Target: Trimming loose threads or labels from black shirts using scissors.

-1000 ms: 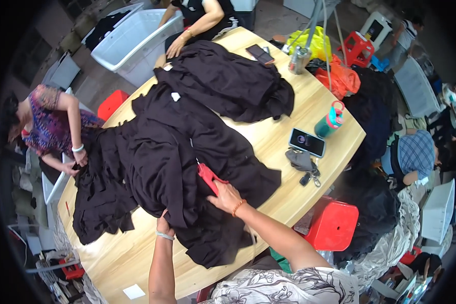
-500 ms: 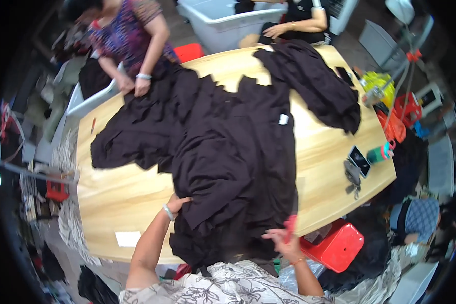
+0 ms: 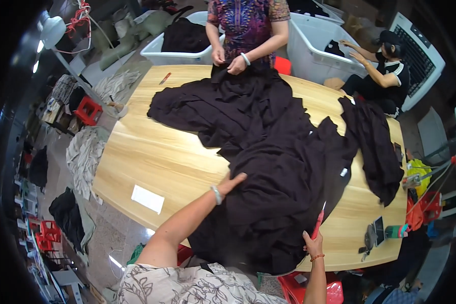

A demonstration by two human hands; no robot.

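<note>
A large heap of dark garments (image 3: 283,167) spreads over the middle of the table and hangs past its near edge. My left hand (image 3: 230,184) is closed on the left edge of this cloth, thumb on top and the other fingers partly hidden beneath. In my right hand (image 3: 313,245), at the near right side of the heap, is a red-handled seam ripper (image 3: 318,226) with its thin metal tip pointing up and away. A small white label (image 3: 344,172) shows on the cloth's right side.
Across the wooden table (image 3: 137,137), a co-worker's hands (image 3: 231,63) handle the dark cloth's far end. Another person (image 3: 387,76) sits by a white bin (image 3: 309,50). White paper (image 3: 147,199), another dark garment (image 3: 372,147), a phone (image 3: 379,231) and a bottle (image 3: 396,231) lie around. A red stool (image 3: 334,292) stands near right.
My view has swung left, so the table sits farther right. My right hand has raised the seam ripper's tip, now sharp rather than blurred. My left hand stays at the cloth's left edge.
</note>
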